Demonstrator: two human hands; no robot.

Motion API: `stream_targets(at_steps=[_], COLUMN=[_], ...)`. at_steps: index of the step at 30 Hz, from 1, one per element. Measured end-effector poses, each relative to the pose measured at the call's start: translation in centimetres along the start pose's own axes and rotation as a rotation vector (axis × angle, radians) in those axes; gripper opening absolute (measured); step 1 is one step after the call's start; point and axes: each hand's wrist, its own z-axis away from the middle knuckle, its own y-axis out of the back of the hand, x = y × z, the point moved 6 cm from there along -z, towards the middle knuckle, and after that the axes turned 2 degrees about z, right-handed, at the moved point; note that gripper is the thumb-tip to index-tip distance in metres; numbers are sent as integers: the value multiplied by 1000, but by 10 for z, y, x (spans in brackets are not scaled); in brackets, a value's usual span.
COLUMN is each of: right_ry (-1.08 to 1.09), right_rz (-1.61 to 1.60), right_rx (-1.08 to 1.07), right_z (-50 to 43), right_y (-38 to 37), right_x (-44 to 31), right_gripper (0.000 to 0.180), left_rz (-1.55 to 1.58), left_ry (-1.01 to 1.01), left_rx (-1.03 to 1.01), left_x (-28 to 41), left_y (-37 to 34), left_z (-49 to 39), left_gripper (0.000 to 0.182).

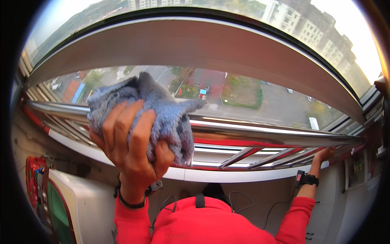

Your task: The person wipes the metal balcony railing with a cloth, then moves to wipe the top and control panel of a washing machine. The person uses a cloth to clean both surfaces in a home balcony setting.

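Note:
My left hand (131,143) grips a bunched, fluffy blue-grey cloth (164,113), fingers spread over its near side. The cloth covers part of the polished metal top rail (259,135) of a window railing; whether it touches the rail I cannot tell. Beyond it is window glass, with a broad frame bar (195,42) running across. At the far right, my right hand (324,154) is at the railing just under the top rail, seemingly holding it, its fingers partly hidden. A black strap with a small device (306,179) is on the right wrist.
Slanted metal bars (240,157) run below the top rail, above a white ledge (213,175). A white appliance (94,198) with a green panel and knobs, apparently a washing machine, stands at lower left. Thin cables (243,198) hang near my body. Buildings and a road show far below outside.

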Motion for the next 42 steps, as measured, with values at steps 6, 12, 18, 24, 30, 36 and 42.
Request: stream_targets(at_steps=[6, 12, 18, 24, 30, 36, 42], right_ry=[-43, -32, -234, -291, -172, -181, -35], right_rz=[-37, -40, -304, -475, -538, -596, -720], right_rx=[2, -30, -214, -261, -299, -402, -458], right_z=[24, 45, 72, 103, 121, 162, 180], right_y=[8, 9, 1, 31, 49, 103, 168], right_x=[-54, -107, -138, -214, -268, -345, -403], right_gripper=[40, 33, 38, 19, 16, 26, 26], left_rz=[-24, -15, 5, -14, -5, 67, 76], left_ry=[-68, -103, -127, -128, -182, -285, -367], left_rx=[-65, -91, -102, -104, -105, -81, -5], left_x=[31, 49, 77, 83, 103, 120, 161], left_y=[-9, -13, -28, -3, 5, 47, 106], left_z=[-8, -18, -29, -31, -40, -47, -50], left_gripper=[40, 40, 39, 38, 36, 32, 33])
